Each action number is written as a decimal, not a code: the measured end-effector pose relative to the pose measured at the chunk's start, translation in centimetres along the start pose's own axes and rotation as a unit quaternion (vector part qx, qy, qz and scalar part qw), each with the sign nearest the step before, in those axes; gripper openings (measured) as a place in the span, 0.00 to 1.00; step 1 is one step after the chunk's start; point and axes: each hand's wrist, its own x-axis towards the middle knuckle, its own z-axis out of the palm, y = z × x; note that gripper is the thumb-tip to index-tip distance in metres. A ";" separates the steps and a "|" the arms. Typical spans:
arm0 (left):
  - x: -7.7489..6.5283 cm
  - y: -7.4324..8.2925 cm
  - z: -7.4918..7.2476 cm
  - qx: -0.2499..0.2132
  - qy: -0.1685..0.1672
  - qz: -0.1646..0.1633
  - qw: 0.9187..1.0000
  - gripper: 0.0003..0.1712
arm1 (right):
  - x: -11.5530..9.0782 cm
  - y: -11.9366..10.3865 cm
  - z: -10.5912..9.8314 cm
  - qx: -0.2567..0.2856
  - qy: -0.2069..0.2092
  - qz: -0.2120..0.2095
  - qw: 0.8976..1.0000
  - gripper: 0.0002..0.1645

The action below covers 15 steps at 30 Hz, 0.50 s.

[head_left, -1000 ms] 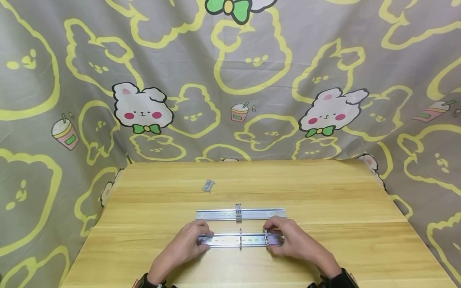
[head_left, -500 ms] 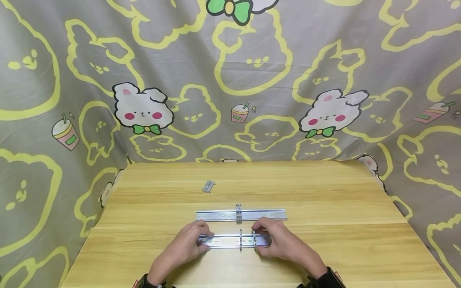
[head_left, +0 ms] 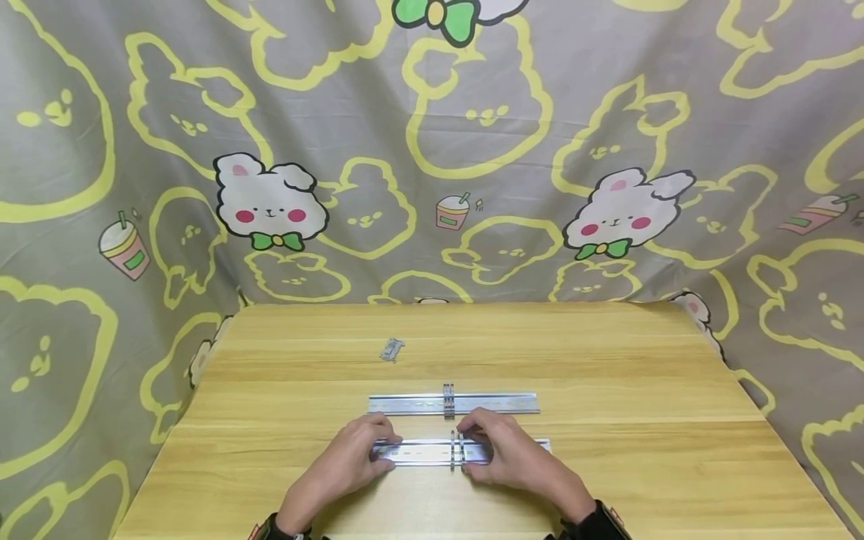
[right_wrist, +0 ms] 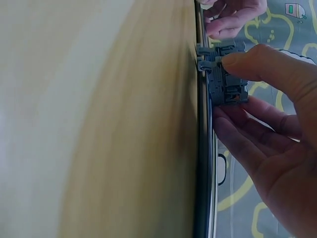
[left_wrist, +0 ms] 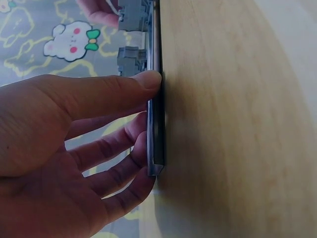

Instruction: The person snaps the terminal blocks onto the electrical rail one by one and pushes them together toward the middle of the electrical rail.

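Note:
A slotted metal DIN rail (head_left: 420,453) lies crosswise on the table before me. My left hand (head_left: 354,451) grips its left end, thumb on the near edge and fingers on the far one. Near the middle of the rail sits a thin grey terminal block (head_left: 452,451). Just to its right stands a second terminal block (right_wrist: 229,88), mounted on the same rail. My right hand (head_left: 505,450) pinches this second block between thumb and fingers. Only a narrow gap shows between the two blocks in the head view.
Behind lies a parallel DIN rail (head_left: 499,403) carrying several clustered terminal blocks (head_left: 448,401) at its middle. A loose grey terminal block (head_left: 391,349) lies flat farther back on the wooden table (head_left: 580,352). A patterned curtain (head_left: 378,135) surrounds the table.
My right hand has slid its terminal block leftward along the near rail, up close to the other block. The rail's right end is uncovered now. My left hand has stayed put.

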 end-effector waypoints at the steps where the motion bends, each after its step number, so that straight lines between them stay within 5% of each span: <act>1: 0.0 0.0 0.0 -0.001 -0.001 0.001 1.000 0.15 | 0.0 0.0 0.0 0.002 -0.001 0.002 1.000 0.29; 15: -0.1 0.0 -0.1 -0.001 0.002 0.008 1.000 0.15 | -0.1 -0.1 0.0 0.000 -0.005 -0.002 1.000 0.32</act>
